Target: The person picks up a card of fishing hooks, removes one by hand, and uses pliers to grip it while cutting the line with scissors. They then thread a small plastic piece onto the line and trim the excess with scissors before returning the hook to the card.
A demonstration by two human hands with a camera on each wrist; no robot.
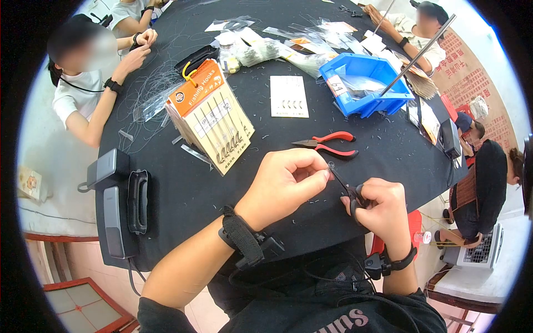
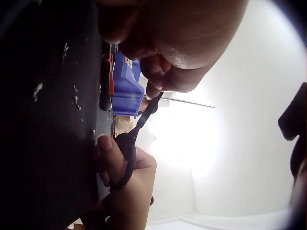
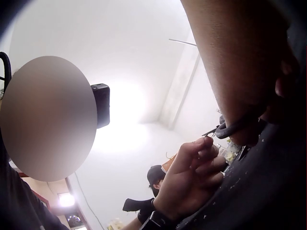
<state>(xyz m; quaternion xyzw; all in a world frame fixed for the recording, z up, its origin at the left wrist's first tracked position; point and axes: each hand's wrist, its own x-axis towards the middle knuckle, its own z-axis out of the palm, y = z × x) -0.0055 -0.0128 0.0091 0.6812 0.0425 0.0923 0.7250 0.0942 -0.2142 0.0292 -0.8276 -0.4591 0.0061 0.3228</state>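
My left hand [image 1: 286, 180] pinches a tiny dark thing, curved like a fishing hook [image 3: 210, 135], between thumb and forefinger; the fingers hide most of it. Black scissors [image 1: 353, 202] are in my right hand [image 1: 384, 205], with thumb and fingers at the handle loops. Their blades point up and left, with the tips right at the left fingertips. In the left wrist view the scissors [image 2: 126, 141] reach up to the pinching fingers. Just beyond the hands, red-handled pliers [image 1: 336, 135] lie on the black tabletop [image 1: 250, 205].
A card stack labelled Fishing Hooks [image 1: 208, 114] stands left of the hands. Farther back are a white card with several hooks [image 1: 288, 97], a blue bin [image 1: 369, 105] with a metal rod, and plastic packets [image 1: 311, 53]. Dark boxes [image 1: 117, 222] sit at the left edge. Other people sit around.
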